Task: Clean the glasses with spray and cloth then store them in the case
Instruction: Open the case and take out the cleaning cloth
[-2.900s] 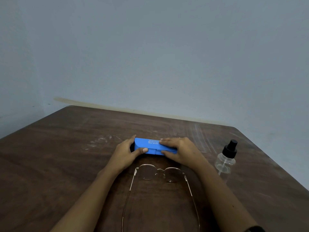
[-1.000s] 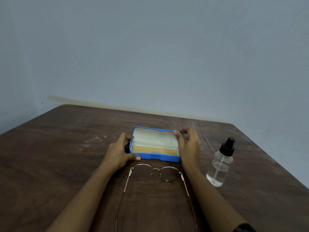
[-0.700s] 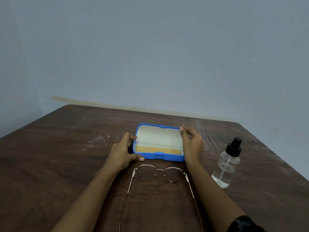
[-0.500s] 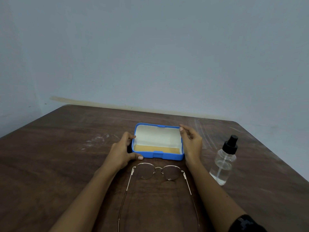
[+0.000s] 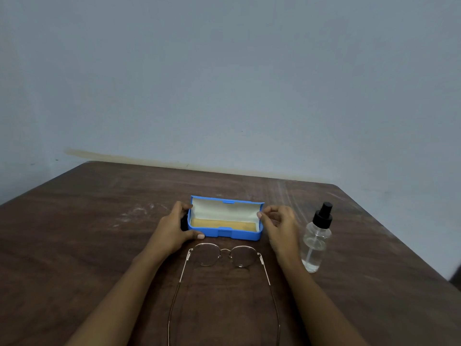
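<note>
The blue glasses case stands open in the middle of the table, its pale-lined lid tilted up at the back. A yellow cloth lies flat in its base. My left hand grips the case's left end, thumb on the front wall. My right hand hovers just off the case's right end, fingers loosely curled and holding nothing. The round thin-rimmed glasses lie unfolded in front of the case, temples pointing toward me. The clear spray bottle with a black nozzle stands upright to the right of my right hand.
The brown wooden table ends at a blue-grey wall behind the case. Its right edge runs diagonally past the bottle. Pale scuff marks show on the surface left of the case.
The case went from shut to open, lid raised. In the last half second my right hand came off the lid's right edge and drew back slightly.
</note>
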